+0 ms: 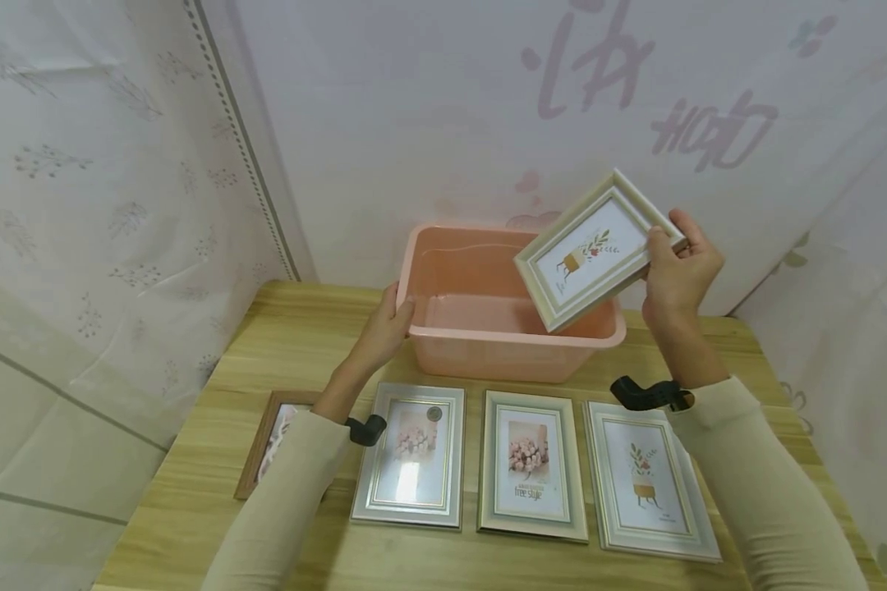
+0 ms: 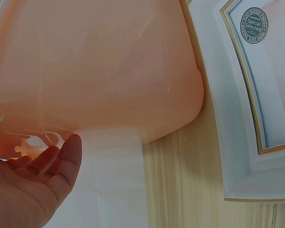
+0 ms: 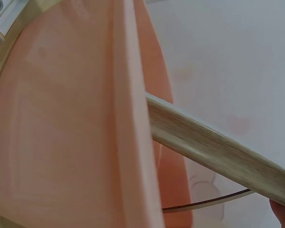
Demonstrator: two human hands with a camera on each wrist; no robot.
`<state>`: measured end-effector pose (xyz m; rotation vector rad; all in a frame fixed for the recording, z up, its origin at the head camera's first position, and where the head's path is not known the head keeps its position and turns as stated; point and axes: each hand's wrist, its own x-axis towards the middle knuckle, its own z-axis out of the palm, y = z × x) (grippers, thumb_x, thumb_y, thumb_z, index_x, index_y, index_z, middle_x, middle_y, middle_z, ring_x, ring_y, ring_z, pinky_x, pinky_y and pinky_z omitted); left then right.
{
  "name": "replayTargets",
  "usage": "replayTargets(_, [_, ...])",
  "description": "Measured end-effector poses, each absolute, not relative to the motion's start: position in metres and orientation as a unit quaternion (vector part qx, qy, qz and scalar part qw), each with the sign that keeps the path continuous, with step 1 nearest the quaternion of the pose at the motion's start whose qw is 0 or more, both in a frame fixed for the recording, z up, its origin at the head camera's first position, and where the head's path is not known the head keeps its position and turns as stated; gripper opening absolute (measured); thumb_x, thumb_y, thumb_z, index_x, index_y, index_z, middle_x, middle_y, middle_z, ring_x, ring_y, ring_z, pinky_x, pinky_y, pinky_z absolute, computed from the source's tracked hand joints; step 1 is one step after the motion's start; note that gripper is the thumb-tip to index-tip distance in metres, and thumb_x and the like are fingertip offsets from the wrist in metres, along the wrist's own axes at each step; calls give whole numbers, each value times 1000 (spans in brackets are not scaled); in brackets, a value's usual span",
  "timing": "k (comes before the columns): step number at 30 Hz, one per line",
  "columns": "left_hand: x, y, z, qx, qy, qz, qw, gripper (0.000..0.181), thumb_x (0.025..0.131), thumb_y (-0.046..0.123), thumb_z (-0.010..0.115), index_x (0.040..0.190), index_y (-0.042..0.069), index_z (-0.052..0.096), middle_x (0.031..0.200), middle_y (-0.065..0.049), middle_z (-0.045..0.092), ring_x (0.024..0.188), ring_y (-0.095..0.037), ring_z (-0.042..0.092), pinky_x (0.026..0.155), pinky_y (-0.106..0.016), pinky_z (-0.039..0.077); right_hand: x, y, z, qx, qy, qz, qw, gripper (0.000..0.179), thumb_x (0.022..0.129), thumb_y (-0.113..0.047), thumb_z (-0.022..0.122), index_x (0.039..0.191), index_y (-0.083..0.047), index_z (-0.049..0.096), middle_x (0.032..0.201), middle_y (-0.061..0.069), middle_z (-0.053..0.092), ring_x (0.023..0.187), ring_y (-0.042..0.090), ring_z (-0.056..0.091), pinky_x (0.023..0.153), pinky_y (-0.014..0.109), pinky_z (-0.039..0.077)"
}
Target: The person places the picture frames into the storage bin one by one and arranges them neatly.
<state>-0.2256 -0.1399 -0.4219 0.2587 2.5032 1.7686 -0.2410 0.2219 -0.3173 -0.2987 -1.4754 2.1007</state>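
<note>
A pink plastic tub (image 1: pixel 488 359) stands at the back of the table. My left hand (image 1: pixel 384 330) grips its left rim, thumb over the top; in the left wrist view the fingers of this hand (image 2: pixel 47 183) curl at the tub's edge. With thumb and fingers, my right hand (image 1: pixel 682 275) holds a pale picture frame (image 1: pixel 608 294) by its upper right corner. The frame tilts over the tub's right part, its lower end within the opening. The right wrist view shows the frame's wood-grained side (image 3: pixel 218 152) passing behind the tub's rim (image 3: pixel 133 123).
In front of the tub lie a brown frame (image 1: pixel 255 460) partly under the left arm, a silver frame (image 1: pixel 369 492), a pale gold frame (image 1: pixel 491 468) and, at right, a white-silver frame (image 1: pixel 609 492) seemingly on another. A fabric wall (image 1: pixel 384 123) rises behind the wooden table (image 1: pixel 192 501).
</note>
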Motion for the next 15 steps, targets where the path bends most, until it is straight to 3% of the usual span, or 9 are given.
replayTargets(3, [-225,-140,-423,85,811,578,35,55,113,24,35,161,0,21,130,-27,56,106,-33,61,86,-40,54,-242,224,-324,-120,-559,774,272,47,96,5,63,143,0,60,134,26,62,102,23,71,67,24,60])
replayTargets(7, [-225,-140,-423,87,805,586,40,56,114,25,34,161,-1,20,132,-29,55,110,-36,61,91,-44,55,-245,225,-334,-132,-584,748,287,43,95,4,65,137,-1,65,126,27,65,90,17,70,60,15,56])
replayTargets(13, [-224,-139,-421,89,798,595,40,55,114,25,32,160,-2,20,132,-31,54,111,-38,61,94,-46,55,-247,223,-350,-129,-680,654,305,43,95,0,64,138,1,64,134,25,64,100,9,69,81,14,55])
replayTargets(15, [-224,-138,-421,91,795,599,39,55,114,24,32,160,-3,20,132,-31,54,112,-39,61,95,-47,55,-247,222,-355,-120,-714,617,308,41,96,-2,63,138,-1,66,133,23,66,98,8,68,78,13,55])
